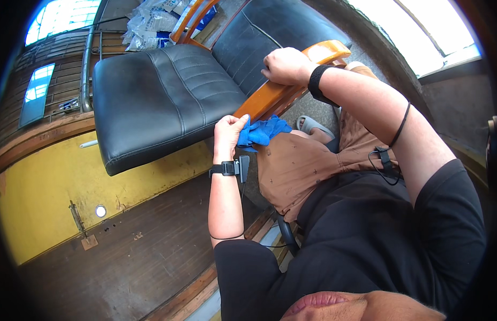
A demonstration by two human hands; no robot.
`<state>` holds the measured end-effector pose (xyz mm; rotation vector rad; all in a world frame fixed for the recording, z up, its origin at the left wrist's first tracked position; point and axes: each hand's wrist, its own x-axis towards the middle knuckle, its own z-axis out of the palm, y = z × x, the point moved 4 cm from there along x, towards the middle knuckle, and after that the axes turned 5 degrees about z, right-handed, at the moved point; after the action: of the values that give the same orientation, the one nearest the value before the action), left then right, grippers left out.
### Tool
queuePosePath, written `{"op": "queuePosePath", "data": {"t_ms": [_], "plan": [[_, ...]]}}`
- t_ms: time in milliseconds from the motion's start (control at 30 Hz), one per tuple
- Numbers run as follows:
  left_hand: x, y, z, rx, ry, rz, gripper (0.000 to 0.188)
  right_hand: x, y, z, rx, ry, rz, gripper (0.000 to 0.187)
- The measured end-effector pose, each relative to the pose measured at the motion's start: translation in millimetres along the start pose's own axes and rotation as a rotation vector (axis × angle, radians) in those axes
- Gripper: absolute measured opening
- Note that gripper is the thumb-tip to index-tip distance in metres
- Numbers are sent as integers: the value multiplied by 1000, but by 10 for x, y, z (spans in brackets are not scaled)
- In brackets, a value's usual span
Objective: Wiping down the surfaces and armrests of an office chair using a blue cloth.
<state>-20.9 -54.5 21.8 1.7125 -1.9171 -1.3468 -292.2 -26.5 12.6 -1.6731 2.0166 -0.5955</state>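
A chair with a black padded seat (163, 96) and backrest (264, 40) stands in front of me, its glossy orange-brown wooden armrest (254, 101) on the near side. My left hand (228, 132) is closed on a blue cloth (264, 130) at the front end of that armrest. Part of the cloth hangs down beside the wood, over my thigh. Farther back along the same armrest, my right hand (287, 67) is curled over the wood. Its fingertips are partly hidden.
Clear plastic packaging (152, 24) lies beyond the chair, near its other armrest (194, 18). To the left is a yellow panel (61, 187) beside a dark wooden surface (141, 262). A grey slipper (315, 127) shows under the near armrest. A metal pipe (87, 69) stands at the far left.
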Motion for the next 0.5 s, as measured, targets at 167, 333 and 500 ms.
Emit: {"op": "queuePosePath", "data": {"t_ms": [167,333,500], "plan": [[47,-78,-76,-79,-42,-36,27,-1,-12,5,-3,47,-34,32],[35,-122,-57,-119,-35,-5,25,-6,-5,-12,4,5,-12,33],[16,-49,-22,-66,-32,-12,26,-3,3,10,-17,27,-21,33]]}}
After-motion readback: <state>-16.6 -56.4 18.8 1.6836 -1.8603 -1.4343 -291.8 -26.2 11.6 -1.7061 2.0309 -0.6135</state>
